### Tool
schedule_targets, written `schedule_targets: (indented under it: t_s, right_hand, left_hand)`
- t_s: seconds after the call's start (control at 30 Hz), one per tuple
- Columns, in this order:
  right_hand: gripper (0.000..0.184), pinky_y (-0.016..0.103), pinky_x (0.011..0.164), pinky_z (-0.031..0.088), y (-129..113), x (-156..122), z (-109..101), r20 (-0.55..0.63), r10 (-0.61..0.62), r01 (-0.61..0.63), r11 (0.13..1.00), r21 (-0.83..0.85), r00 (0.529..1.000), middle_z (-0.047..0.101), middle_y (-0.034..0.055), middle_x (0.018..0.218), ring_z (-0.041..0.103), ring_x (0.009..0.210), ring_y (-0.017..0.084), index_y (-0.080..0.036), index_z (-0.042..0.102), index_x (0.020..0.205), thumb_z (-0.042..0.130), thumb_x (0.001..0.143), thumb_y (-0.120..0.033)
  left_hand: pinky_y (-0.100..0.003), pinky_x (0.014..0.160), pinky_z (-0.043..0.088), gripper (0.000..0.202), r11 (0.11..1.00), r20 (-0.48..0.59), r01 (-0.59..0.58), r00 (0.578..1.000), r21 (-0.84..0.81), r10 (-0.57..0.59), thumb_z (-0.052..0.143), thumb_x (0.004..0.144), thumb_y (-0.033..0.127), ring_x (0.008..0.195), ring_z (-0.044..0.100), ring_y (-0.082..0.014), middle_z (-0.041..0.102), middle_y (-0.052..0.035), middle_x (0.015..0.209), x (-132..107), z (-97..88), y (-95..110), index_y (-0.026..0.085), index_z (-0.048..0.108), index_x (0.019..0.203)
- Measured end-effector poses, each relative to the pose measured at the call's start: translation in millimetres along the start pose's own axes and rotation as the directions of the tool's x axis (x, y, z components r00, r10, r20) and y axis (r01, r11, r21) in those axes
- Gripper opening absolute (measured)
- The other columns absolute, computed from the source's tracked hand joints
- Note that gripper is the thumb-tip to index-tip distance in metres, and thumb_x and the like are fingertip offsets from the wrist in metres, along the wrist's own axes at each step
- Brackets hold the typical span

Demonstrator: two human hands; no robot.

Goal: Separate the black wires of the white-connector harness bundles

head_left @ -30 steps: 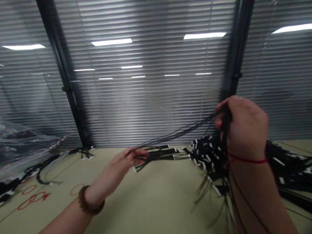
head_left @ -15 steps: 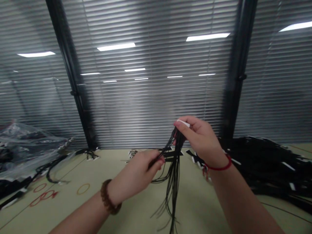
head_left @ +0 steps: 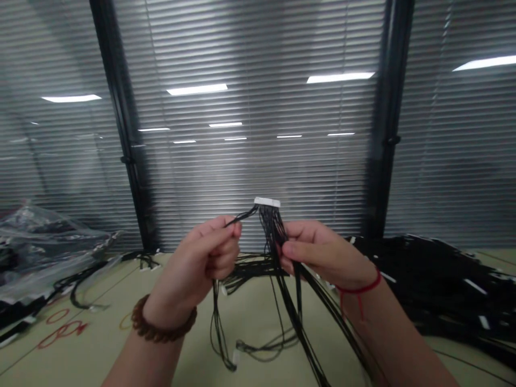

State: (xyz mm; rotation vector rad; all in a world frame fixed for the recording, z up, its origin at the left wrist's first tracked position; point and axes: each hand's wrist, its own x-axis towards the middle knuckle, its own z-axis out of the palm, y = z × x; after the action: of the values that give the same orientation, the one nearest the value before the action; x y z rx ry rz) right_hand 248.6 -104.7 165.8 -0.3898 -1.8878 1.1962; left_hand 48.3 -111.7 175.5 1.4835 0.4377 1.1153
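Lying left: plastic bag [head_left: 48, 236] on the desk [head_left: 92, 344].
Left hand [head_left: 201, 258]: grip pinched on single wire [head_left: 244, 216], drawn aside, seemingly parting it.
Centre: white connector [head_left: 266, 202], held high.
Right hand [head_left: 322, 255]: grip clamped round wire bundle [head_left: 271, 226], steadying it.
Right: wire pile [head_left: 443, 269].

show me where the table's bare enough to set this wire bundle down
Bare table lies near-left, between the red rings and the left hand. Crowded: black wire heap on the right, plastic bags far left, the wire bundle dangling below the right hand.
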Motion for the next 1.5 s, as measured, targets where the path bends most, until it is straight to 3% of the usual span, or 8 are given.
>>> schedule_targets:
  t_s: [0.13, 0.27, 0.47, 0.7, 1.0, 1.1, 1.23, 1.5]
  right_hand:
    - [0.016, 0.018, 0.055, 0.039, 2.2, 3.7, 1.1, 0.059, 0.026, -0.027, 1.000, 0.005, 0.998, 0.054, 0.0006, 0.068, 0.048, 0.058, 0.007, -0.011, 0.056, 0.082, 0.057, 0.084, -0.027]
    - [0.013, 0.021, 0.060, 0.042, 4.8, 7.2, 4.2, 0.101, 0.042, -0.040, 0.999, -0.022, 0.994, 0.056, -0.0002, 0.067, 0.054, 0.060, 0.009, -0.013, 0.055, 0.090, 0.051, 0.087, -0.025]
    - [0.019, 0.021, 0.054, 0.036, 7.7, 9.8, 10.1, 0.080, 0.056, -0.043, 0.987, -0.152, 0.995, 0.051, -0.0019, 0.061, 0.047, 0.053, 0.008, -0.013, 0.052, 0.078, 0.049, 0.088, -0.030]
    - [0.031, 0.021, 0.050, 0.035, 2.9, 8.4, 8.6, -0.079, 0.021, -0.048, 0.932, -0.358, 0.997, 0.048, -0.0017, 0.060, 0.045, 0.054, 0.009, -0.015, 0.051, 0.071, 0.041, 0.092, -0.036]
    - [0.029, 0.023, 0.061, 0.034, 3.8, 8.2, 4.1, -0.188, -0.180, 0.013, 0.755, -0.656, 0.965, 0.059, -0.0004, 0.068, 0.052, 0.066, 0.012, -0.015, 0.061, 0.072, 0.045, 0.091, -0.030]
    - [0.026, 0.023, 0.064, 0.035, 5.1, 9.6, 5.3, -0.224, -0.226, 0.016, 0.736, -0.677, 0.948, 0.060, 0.0001, 0.071, 0.054, 0.068, 0.013, -0.016, 0.061, 0.072, 0.046, 0.090, -0.026]
    - [0.027, 0.021, 0.049, 0.030, 4.3, 9.7, 7.8, -0.274, -0.204, -0.010, 0.784, -0.620, 0.940, 0.046, -0.0032, 0.056, 0.042, 0.050, 0.009, -0.016, 0.055, 0.066, 0.048, 0.089, -0.029]
    - [0.022, 0.019, 0.044, 0.026, 1.8, 6.6, 8.1, -0.255, -0.089, -0.059, 0.852, -0.521, 0.963, 0.035, -0.0056, 0.056, 0.033, 0.050, 0.008, -0.014, 0.061, 0.088, 0.066, 0.075, -0.032]
  left_hand:
    - [-0.013, 0.034, 0.023, 0.009, 0.985, 0.095, 0.080, 0.991, 0.150, -0.095, 0.055, 0.082, 0.023, 0.037, 0.025, -0.0039, 0.037, 0.0077, 0.050, -2.5, -9.8, 2.1, 0.017, 0.052, 0.077]
    - [-0.014, 0.037, 0.031, 0.011, 0.962, 0.164, 0.047, 0.982, 0.269, -0.093, 0.052, 0.086, 0.027, 0.035, 0.039, -0.0048, 0.048, 0.0057, 0.047, -1.0, -2.0, -6.2, 0.016, 0.051, 0.081]
    - [-0.015, 0.035, 0.031, 0.026, 0.975, 0.014, -0.040, 0.999, 0.217, 0.038, 0.048, 0.088, 0.032, 0.035, 0.038, -0.0053, 0.045, 0.0068, 0.048, 3.2, 6.0, -12.7, 0.018, 0.045, 0.066]
    - [-0.017, 0.034, 0.015, 0.023, 0.959, -0.038, -0.068, 0.996, 0.276, 0.082, 0.046, 0.090, 0.032, 0.036, 0.016, -0.0056, 0.029, 0.0109, 0.041, 4.8, -0.8, -9.2, 0.018, 0.050, 0.072]
    - [-0.017, 0.041, 0.023, 0.011, 0.886, -0.146, -0.101, 0.972, 0.453, 0.186, 0.058, 0.082, 0.025, 0.047, 0.035, -0.0071, 0.044, 0.0057, 0.054, 6.7, 0.1, -6.9, 0.014, 0.059, 0.078]
    - [-0.016, 0.039, 0.023, 0.013, 0.890, -0.165, -0.096, 0.968, 0.447, 0.188, 0.058, 0.082, 0.023, 0.047, 0.036, -0.0064, 0.044, 0.0055, 0.053, 6.6, -3.2, -7.3, 0.014, 0.058, 0.073]
    - [-0.012, 0.036, 0.023, 0.017, 0.934, -0.118, -0.060, 0.987, 0.352, 0.108, 0.055, 0.085, 0.024, 0.042, 0.034, -0.0036, 0.046, 0.0053, 0.054, 6.3, -7.2, -6.4, 0.014, 0.055, 0.071]
    - [-0.022, 0.049, 0.053, 0.006, 0.992, 0.052, 0.059, 0.996, 0.112, -0.065, 0.057, 0.082, 0.019, 0.047, 0.052, -0.0079, 0.055, 0.0012, 0.064, 5.3, -4.5, -4.9, 0.015, 0.057, 0.087]
